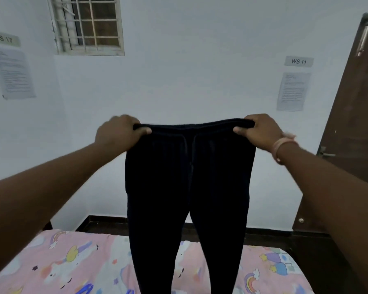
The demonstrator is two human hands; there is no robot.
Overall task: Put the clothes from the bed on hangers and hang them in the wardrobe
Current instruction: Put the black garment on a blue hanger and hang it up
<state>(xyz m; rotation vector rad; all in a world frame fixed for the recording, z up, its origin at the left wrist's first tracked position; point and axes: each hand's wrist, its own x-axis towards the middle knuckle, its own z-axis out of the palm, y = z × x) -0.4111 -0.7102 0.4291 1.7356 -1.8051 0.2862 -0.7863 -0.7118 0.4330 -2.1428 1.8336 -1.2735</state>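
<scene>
A pair of black trousers (189, 187) with a drawstring waist hangs in front of me, held up by the waistband above the bed (57, 266). My left hand (119, 132) grips the left end of the waistband and my right hand (261, 132) grips the right end, stretching it flat. Both legs hang straight down and run out of the bottom of the view. Something blue (85, 289) shows at the bottom edge on the bed; I cannot tell what it is. No wardrobe is in view.
The bed has a pink unicorn-print sheet. Behind it is a white wall with a barred window (87, 24) and paper notices (293, 90). A brown wooden door (353, 124) stands at the right. Dark floor runs between bed and wall.
</scene>
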